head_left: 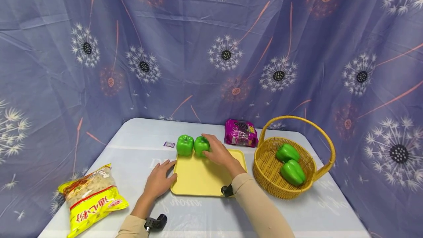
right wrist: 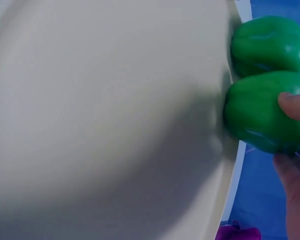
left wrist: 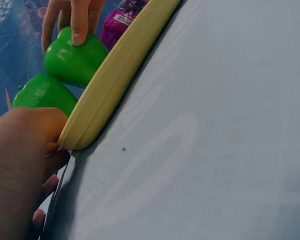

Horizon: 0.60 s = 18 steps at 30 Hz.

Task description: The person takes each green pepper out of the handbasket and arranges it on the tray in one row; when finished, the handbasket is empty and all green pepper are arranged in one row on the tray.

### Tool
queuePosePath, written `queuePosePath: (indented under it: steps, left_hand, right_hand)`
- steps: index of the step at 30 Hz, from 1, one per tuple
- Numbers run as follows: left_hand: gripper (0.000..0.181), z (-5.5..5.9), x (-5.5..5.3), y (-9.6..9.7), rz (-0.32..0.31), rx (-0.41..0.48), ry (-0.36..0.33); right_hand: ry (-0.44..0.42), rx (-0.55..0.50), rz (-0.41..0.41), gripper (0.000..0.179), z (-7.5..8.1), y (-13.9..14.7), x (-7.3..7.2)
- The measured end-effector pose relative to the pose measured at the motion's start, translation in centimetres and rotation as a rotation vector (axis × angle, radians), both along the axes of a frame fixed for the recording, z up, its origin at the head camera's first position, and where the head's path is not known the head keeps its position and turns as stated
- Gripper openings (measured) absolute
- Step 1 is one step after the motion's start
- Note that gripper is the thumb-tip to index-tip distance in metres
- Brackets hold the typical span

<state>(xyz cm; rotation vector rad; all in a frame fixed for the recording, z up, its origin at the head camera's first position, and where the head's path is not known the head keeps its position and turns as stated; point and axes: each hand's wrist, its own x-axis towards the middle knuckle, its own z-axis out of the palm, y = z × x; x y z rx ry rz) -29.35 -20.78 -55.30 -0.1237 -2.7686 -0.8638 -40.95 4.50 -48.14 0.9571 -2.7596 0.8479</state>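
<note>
Two green bell peppers sit side by side at the far left edge of a yellow tray point(head_left: 201, 181). My right hand point(head_left: 219, 152) holds the right-hand pepper point(head_left: 200, 146), thumb on the near side and fingers round its far side. The other pepper point(head_left: 184, 145) stands right beside it, untouched by that hand. At the tray's left side, my left hand point(head_left: 158, 180) grips the rim, its thumb over the edge and its fingers outside. In the left wrist view, part of the left pepper point(left wrist: 45, 92) is hidden behind this hand.
On the right stands a wicker basket point(head_left: 277, 193) with a tall handle and two green bell peppers point(head_left: 292, 172) inside. A purple package point(head_left: 241, 133) lies behind the tray. A small purple packet point(head_left: 169, 144) is at the back left, a yellow food bag point(head_left: 94, 201) at the front left.
</note>
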Motion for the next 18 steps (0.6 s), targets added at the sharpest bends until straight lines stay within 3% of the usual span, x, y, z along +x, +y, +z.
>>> queuePosePath:
  steps: [11, 18]
  left_hand:
    - [0.051, 0.07, 0.17, 0.10, 0.002, 0.004, 0.001]
    - [0.052, 0.15, 0.06, 0.02, 0.001, 0.003, -0.011]
  right_hand:
    - [-0.043, 0.046, -0.044, 0.087, -0.30, -0.21, -0.11]
    - [-0.086, 0.040, -0.065, 0.088, 0.51, 0.50, 0.31]
